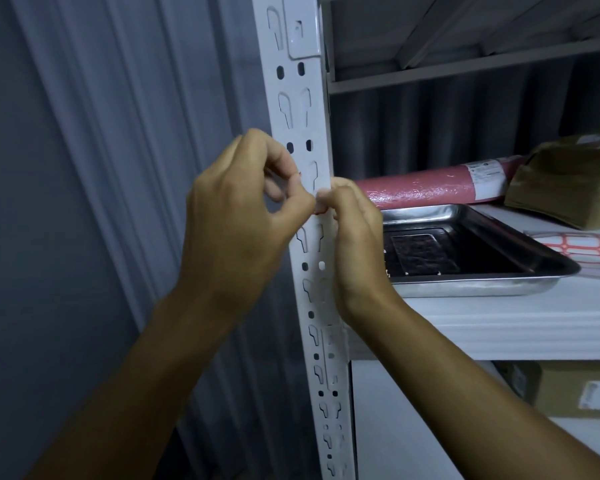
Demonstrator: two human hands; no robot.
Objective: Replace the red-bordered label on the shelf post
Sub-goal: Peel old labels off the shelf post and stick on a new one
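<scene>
Head view, hands: I work both at the white shelf post (303, 209); left hand (238, 216) pinches the red-bordered label (317, 212) with thumb and fingertips, probably to peel or seat it.
Right hand (352, 233): fingers curled on the label's right edge, seemingly steadying it.
Label: one, mostly hidden, on the post between my hands.
Count: one metal tray (471, 284), one pink roll (420, 185), one label sheet (582, 249).

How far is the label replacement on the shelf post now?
In hand: both the left hand and right hand pinch the red-bordered label at the shelf post, only red slivers showing. Whether it is coming off or going on, I cannot tell.
</scene>
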